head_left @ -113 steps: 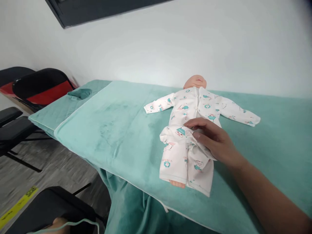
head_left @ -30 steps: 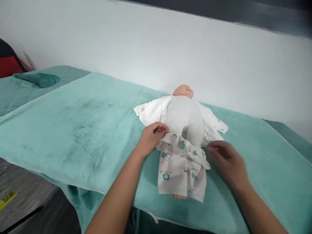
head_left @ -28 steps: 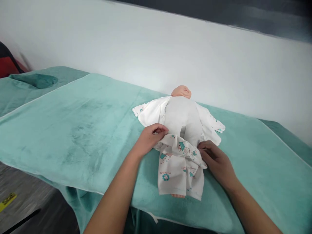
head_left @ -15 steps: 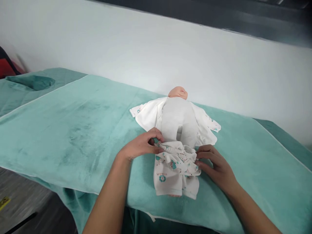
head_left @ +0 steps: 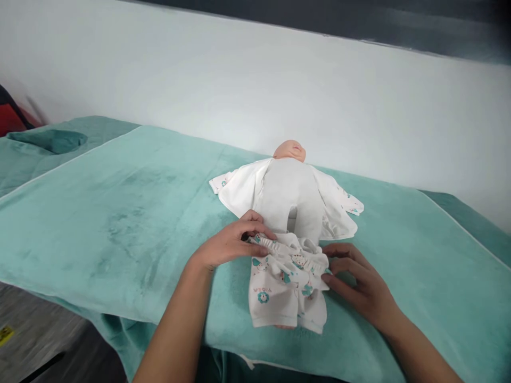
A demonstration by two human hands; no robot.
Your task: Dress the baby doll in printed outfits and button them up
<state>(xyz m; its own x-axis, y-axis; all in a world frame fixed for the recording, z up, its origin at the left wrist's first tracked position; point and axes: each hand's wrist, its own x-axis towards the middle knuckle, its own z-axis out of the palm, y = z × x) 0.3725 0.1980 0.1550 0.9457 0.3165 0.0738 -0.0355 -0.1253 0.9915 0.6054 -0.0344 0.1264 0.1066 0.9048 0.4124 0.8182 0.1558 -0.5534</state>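
Observation:
A baby doll (head_left: 293, 183) with a grey cloth body lies on its back, its head toward the wall. Its white printed shirt (head_left: 244, 186) is spread out beneath it on both sides. White printed baby pants (head_left: 275, 298) cover the lower legs, their gathered waistband bunched below the thighs. My left hand (head_left: 233, 242) pinches the waistband at its left side between thumb and fingers. On the opposite side, my right hand (head_left: 355, 279) holds the waistband's right edge with thumb and fingertips. A bit of the doll's foot shows under the left cuff.
A green plush cover (head_left: 131, 229) drapes the table and hangs over the front edge. A white wall (head_left: 239, 80) rises right behind. At the far left are folded green fabric (head_left: 51, 139) and something red (head_left: 11, 119).
The waistband has flattened and folded slightly toward me, so its gathered elastic shows more. Both hands stay at its sides, my right hand shifting a little. The view has moved slightly.

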